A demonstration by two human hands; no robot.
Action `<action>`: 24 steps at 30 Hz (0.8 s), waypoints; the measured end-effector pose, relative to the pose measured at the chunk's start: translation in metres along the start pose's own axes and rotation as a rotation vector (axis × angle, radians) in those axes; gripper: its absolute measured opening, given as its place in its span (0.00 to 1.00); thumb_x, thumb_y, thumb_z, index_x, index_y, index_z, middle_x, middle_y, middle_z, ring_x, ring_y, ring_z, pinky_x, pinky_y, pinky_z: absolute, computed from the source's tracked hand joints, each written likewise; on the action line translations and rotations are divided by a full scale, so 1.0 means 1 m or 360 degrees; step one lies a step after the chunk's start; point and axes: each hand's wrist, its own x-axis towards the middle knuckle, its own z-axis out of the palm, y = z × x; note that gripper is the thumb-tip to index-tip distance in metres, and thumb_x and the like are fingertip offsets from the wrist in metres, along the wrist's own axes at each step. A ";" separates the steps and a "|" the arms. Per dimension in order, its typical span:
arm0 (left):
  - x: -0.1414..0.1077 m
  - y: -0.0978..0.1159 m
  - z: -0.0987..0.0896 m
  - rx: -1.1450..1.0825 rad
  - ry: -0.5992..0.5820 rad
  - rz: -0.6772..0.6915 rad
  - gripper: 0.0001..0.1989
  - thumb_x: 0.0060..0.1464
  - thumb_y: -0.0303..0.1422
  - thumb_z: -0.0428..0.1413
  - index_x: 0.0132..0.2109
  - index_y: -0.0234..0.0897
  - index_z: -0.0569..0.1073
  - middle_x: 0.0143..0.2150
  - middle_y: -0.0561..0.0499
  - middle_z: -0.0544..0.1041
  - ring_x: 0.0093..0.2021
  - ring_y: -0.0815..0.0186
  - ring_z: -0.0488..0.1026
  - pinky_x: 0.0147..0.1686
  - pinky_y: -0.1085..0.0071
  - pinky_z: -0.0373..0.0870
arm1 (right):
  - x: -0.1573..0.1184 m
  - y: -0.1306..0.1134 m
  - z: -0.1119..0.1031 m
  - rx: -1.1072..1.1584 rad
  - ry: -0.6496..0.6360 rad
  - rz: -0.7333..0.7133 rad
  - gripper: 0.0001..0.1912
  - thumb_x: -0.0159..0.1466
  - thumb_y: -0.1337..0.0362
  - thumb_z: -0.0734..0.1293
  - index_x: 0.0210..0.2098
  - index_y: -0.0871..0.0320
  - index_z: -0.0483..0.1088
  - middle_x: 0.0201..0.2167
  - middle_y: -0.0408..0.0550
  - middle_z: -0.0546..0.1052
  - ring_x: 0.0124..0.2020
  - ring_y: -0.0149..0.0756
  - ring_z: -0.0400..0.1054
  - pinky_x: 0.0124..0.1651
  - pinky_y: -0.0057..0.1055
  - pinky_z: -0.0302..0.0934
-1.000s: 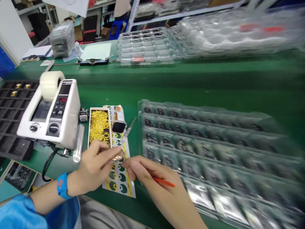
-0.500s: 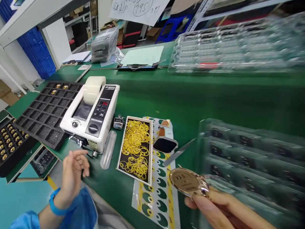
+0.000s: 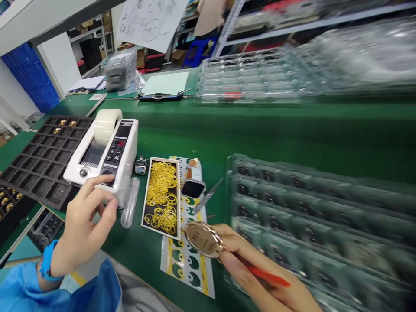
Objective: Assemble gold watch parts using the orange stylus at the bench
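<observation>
My left hand (image 3: 84, 221), with a blue wristband, is at the front of the white tape dispenser (image 3: 105, 156). Its thumb and a curled finger meet in a pinch, and a faint clear film seems to be at the tips. A rose-gold round watch case (image 3: 203, 238) is between the thumb and fingers of my right hand (image 3: 256, 268), its engraved back showing. A slim red tool (image 3: 269, 276) lies across the same hand. Left of the case is a white-rimmed tray (image 3: 179, 195) of yellow rings, beside a square-faced watch (image 3: 193, 188) and a pointed metal blade (image 3: 209, 196).
Clear trays of dark parts (image 3: 302, 203) fill the right side. More clear trays (image 3: 247, 80) stand behind. A black foam tray (image 3: 48, 158) is at left; a clear tube (image 3: 130, 203), a small metal counter (image 3: 141, 166) and a patterned sheet (image 3: 208, 277) lie centrally.
The view has swung right. My left hand has risen to the dispenser's front and its fingers have come together. My right hand still holds the watch case; the red tool now shows.
</observation>
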 end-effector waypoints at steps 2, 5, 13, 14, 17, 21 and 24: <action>0.009 0.010 0.008 -0.0262 -0.0037 0.0090 0.09 0.59 0.21 0.51 0.33 0.39 0.69 0.29 0.51 0.70 0.50 0.58 0.70 0.33 0.70 0.63 | 0.004 -0.009 0.000 0.0163 -0.0038 0.0063 0.18 0.68 0.49 0.61 0.33 0.53 0.74 0.40 0.50 0.74 0.41 0.39 0.70 0.40 0.27 0.67; 0.021 0.018 0.031 -0.0695 -0.0440 -0.0011 0.08 0.60 0.26 0.53 0.31 0.38 0.70 0.32 0.51 0.69 0.36 0.65 0.68 0.30 0.70 0.62 | 0.007 -0.013 0.000 0.0433 -0.0081 0.0160 0.20 0.67 0.46 0.61 0.33 0.53 0.74 0.40 0.49 0.74 0.42 0.39 0.69 0.47 0.31 0.64; 0.031 0.009 0.085 -0.1105 -0.1027 -0.0420 0.12 0.57 0.35 0.57 0.26 0.38 0.73 0.27 0.52 0.63 0.29 0.66 0.60 0.27 0.70 0.54 | 0.006 -0.012 0.000 0.0731 -0.0078 0.0353 0.24 0.64 0.41 0.62 0.28 0.56 0.67 0.27 0.42 0.63 0.30 0.33 0.56 0.34 0.29 0.52; 0.031 0.007 0.086 -0.1119 -0.1031 -0.0428 0.12 0.57 0.35 0.57 0.26 0.38 0.73 0.27 0.52 0.63 0.29 0.66 0.60 0.27 0.70 0.54 | 0.006 -0.012 0.000 0.0742 -0.0088 0.0362 0.25 0.63 0.40 0.62 0.28 0.56 0.66 0.26 0.42 0.61 0.29 0.33 0.55 0.34 0.29 0.51; 0.032 0.006 0.084 -0.1154 -0.1054 -0.0456 0.12 0.55 0.34 0.57 0.24 0.38 0.71 0.26 0.53 0.63 0.28 0.66 0.59 0.27 0.70 0.54 | 0.006 -0.014 0.000 0.0802 -0.0130 0.0370 0.25 0.64 0.40 0.62 0.27 0.56 0.64 0.26 0.41 0.59 0.28 0.32 0.52 0.33 0.29 0.47; 0.034 0.008 0.083 -0.1164 -0.1087 -0.0504 0.13 0.54 0.35 0.57 0.23 0.38 0.70 0.25 0.54 0.61 0.26 0.67 0.57 0.26 0.70 0.52 | 0.005 -0.014 -0.001 0.0855 -0.0165 0.0391 0.25 0.64 0.41 0.62 0.26 0.56 0.63 0.26 0.40 0.58 0.28 0.32 0.51 0.32 0.30 0.46; 0.034 0.008 0.084 -0.1164 -0.1086 -0.0488 0.13 0.55 0.34 0.57 0.23 0.38 0.70 0.25 0.54 0.61 0.26 0.67 0.57 0.25 0.70 0.51 | 0.005 -0.014 -0.001 0.0827 -0.0149 0.0387 0.25 0.64 0.41 0.62 0.25 0.56 0.62 0.25 0.40 0.58 0.28 0.32 0.51 0.32 0.30 0.46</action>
